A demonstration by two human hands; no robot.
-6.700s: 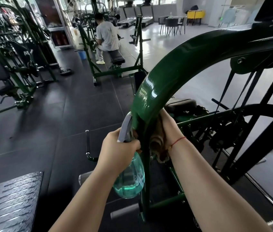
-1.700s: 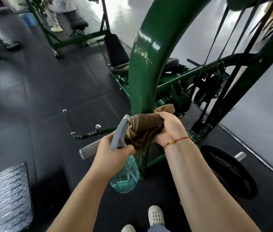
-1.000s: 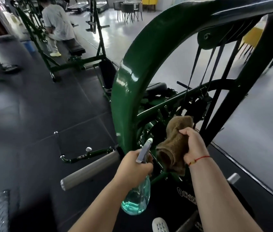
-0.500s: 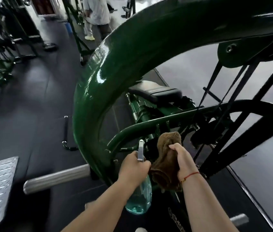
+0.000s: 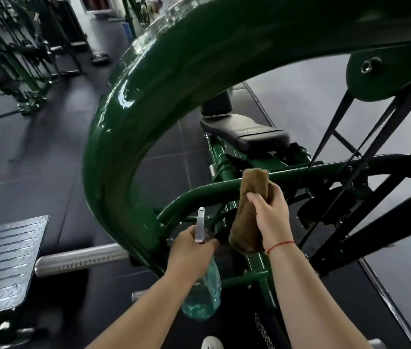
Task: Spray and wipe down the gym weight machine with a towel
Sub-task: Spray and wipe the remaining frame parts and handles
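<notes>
Hiding bottle (image 5: 201, 297) neck: left hand (image 5: 189, 253)

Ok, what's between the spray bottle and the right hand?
The brown towel hangs there, gripped by the right hand; its lower fold sits just right of the spray bottle held in the left hand. Seen in the head view.

A ribbed metal footplate (image 5: 5, 260) lies on the dark tiled floor (image 5: 35, 159). Well beyond the footplate stand other green machines (image 5: 23, 59), with a black disc (image 5: 100, 57) on the floor just past them and a blue bin (image 5: 126, 31) farther off. Right of the footplate, at the bottom edge, a white shoe tip (image 5: 212, 343) shows.
</notes>
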